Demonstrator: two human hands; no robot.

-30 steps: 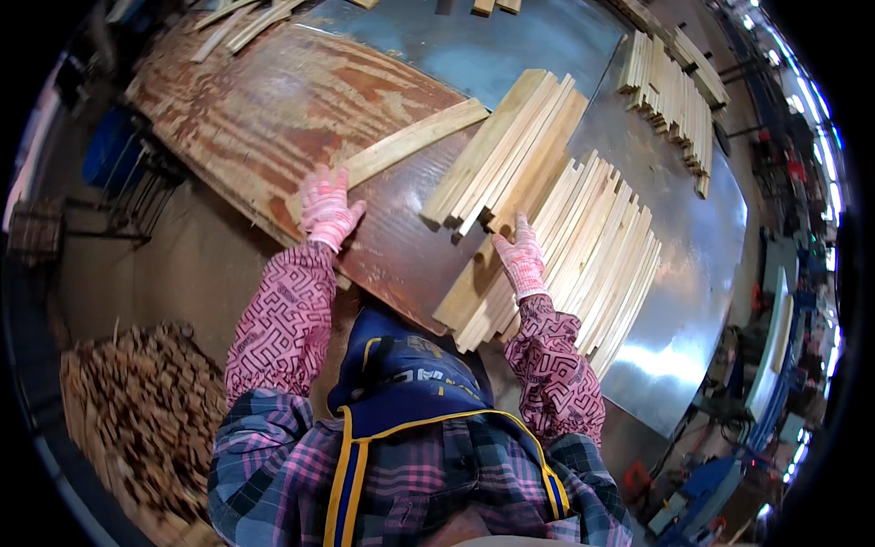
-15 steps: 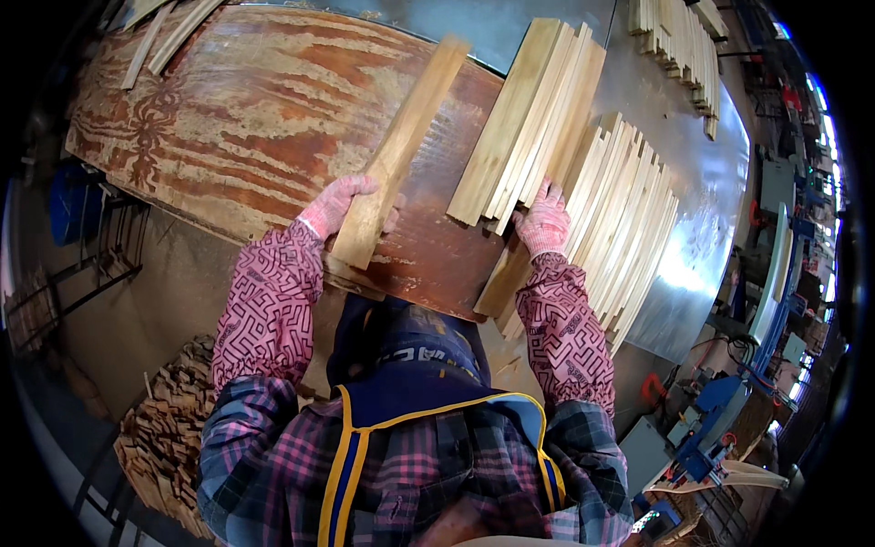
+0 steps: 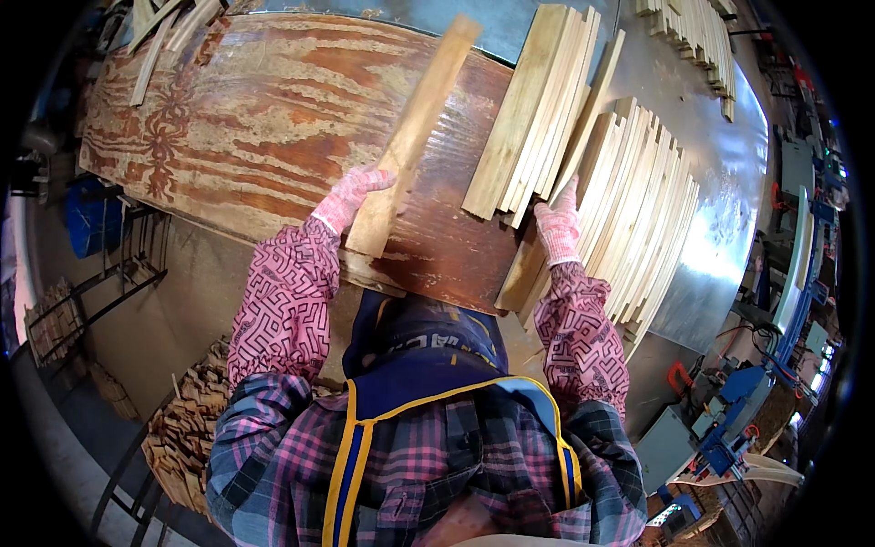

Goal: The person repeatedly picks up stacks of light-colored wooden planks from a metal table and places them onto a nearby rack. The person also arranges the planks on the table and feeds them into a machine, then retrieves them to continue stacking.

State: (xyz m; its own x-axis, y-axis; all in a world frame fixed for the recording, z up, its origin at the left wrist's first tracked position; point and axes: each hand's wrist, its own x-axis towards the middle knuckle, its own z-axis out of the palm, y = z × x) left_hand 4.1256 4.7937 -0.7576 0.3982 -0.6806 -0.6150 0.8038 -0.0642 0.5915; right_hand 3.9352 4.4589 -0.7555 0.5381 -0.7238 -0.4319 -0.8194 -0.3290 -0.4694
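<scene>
My left hand (image 3: 354,196), in a pink knit glove, is closed around the lower part of a flat wooden board (image 3: 415,137). That board slants up and away over the brown plywood sheet (image 3: 273,109); its far end is a little blurred. My right hand (image 3: 558,226), gloved alike, grips the near end of a narrow wooden strip (image 3: 591,109). The strip leans apart from a small bundle of boards (image 3: 524,118) on its left. To its right lies a long row of wooden strips (image 3: 638,210) set side by side. Some right fingertips are hidden.
More strips are stacked at the far right (image 3: 697,46) on the shiny metal table (image 3: 729,210). Loose strips (image 3: 150,64) lie at the plywood's far left. A heap of wood offcuts (image 3: 187,428) stands on the floor at left, and blue machinery (image 3: 729,410) at right.
My right hand has drawn one strip away from the bundle's right side, opening a gap. My left hand still holds its board. The whole view has shifted slightly.
</scene>
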